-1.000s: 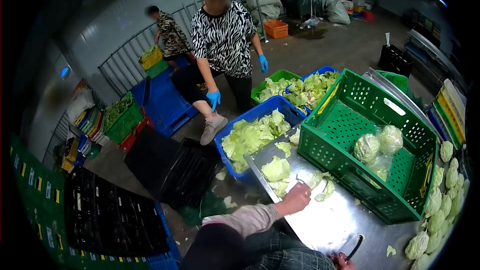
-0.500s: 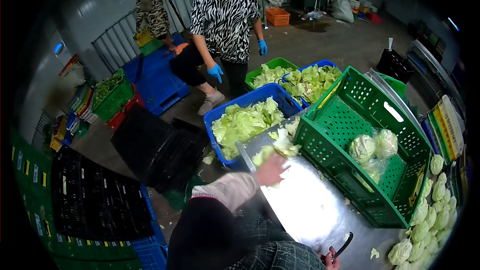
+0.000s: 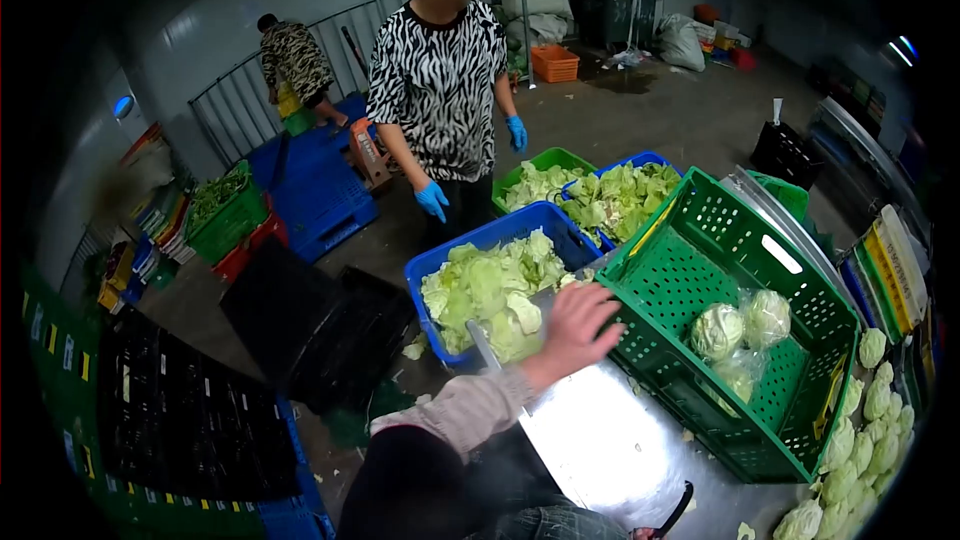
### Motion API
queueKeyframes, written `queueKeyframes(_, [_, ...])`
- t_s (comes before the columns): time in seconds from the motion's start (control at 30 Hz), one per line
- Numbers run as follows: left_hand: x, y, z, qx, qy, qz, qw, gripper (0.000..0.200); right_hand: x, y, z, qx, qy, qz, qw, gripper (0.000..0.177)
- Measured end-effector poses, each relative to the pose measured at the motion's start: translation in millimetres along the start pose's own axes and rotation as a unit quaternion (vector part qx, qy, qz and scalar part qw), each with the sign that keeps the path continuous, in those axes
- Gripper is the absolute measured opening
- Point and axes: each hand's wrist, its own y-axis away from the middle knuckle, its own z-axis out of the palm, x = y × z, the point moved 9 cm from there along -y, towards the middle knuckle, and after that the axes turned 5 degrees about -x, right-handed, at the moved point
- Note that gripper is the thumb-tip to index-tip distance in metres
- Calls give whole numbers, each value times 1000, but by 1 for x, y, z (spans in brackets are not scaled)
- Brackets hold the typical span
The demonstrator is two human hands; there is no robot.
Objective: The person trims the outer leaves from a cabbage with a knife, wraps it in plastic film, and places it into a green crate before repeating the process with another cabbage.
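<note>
Left hand (image 3: 575, 332) out over the metal table (image 3: 612, 440), fingers spread wide open, just beside the green crate (image 3: 650, 352) with its bagged cabbages (image 3: 718, 330)! Pale leaves (image 3: 490, 278) heap up in the blue crate (image 3: 568, 236) at the table's edge, right hand (image 3: 643, 534), mostly cropped below, grips a curved black tool (image 3: 679, 513), and opposite stands a co-worker (image 3: 437, 90) in blue gloves (image 3: 431, 200)

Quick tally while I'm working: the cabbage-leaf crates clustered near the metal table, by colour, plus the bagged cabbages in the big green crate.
Blue leaf crates: 2
Green leaf crate: 1
Bagged cabbages: 3, one partly hidden
Total: 6
</note>
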Motion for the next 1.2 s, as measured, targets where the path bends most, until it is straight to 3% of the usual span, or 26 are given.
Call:
queueKeyframes(0.07, [25, -14, 21, -21, 51, 29, 998, 28, -6, 2, -5, 5, -33, -8, 999, 29])
queueKeyframes(0.13, [49, -27, 40, -57, 94, 55, 992, 28, -42, 13, -19, 56, -161, -35, 985, 24])
queueKeyframes(0.17, [55, -30, 46, -63, 76, 78, 992, 28, -64, 18, -32, 59, -170, -42, 983, 31])
queueKeyframes(0.2, [67, -33, 59, -77, 82, 107, 988, 27, -46, -20, -61, 121, -148, -164, 968, 19])
queueKeyframes(0.27, [77, -43, 83, -160, 104, 121, 974, 28, -128, 15, -92, 169, -264, -201, 928, 17])
queueKeyframes(0.33, [82, -54, 102, -203, 84, 123, 968, 29, -160, 13, -132, 200, -311, -220, 903, 10])
queueKeyframes(0.37, [81, -61, 115, -239, 70, 113, 962, 31, -169, 5, -155, 222, -296, -269, 889, 10])
queueKeyframes(0.53, [69, -95, 190, -446, -12, 25, 895, 51, -244, -44, -232, 244, -294, -339, 860, 7])
queueKeyframes(0.6, [68, -96, 243, -520, -40, -6, 853, 64, -267, -79, -259, 273, -283, -330, 858, 7])
queueKeyframes(0.7, [50, -86, 318, -609, -44, -131, 781, 93, -275, -154, -286, 295, -264, -319, 861, 9])
queueKeyframes(0.8, [13, -37, 386, -607, 102, -228, 754, 107, -254, -201, -283, 314, -171, -259, 897, 12])
queueKeyframes(0.87, [-20, 5, 441, -570, 299, -304, 702, 103, -267, -195, -273, 287, -106, -293, 906, 14])
queueKeyframes(0.9, [-1, -16, 412, -551, 336, -381, 662, 78, -269, -196, -270, 282, -92, -294, 908, 17])
queueKeyframes(0.93, [18, -31, 393, -578, 400, -394, 592, 71, -268, -198, -267, 279, -78, -300, 909, 17])
queueKeyframes(1.1, [-28, -13, 415, -485, 474, -477, 559, 57, -274, -194, -271, 298, -26, -329, 896, 17])
queueKeyframes(1.2, [-10, -36, 394, -447, 580, -480, 484, 58, -271, -190, -273, 309, -16, -325, 894, 21])
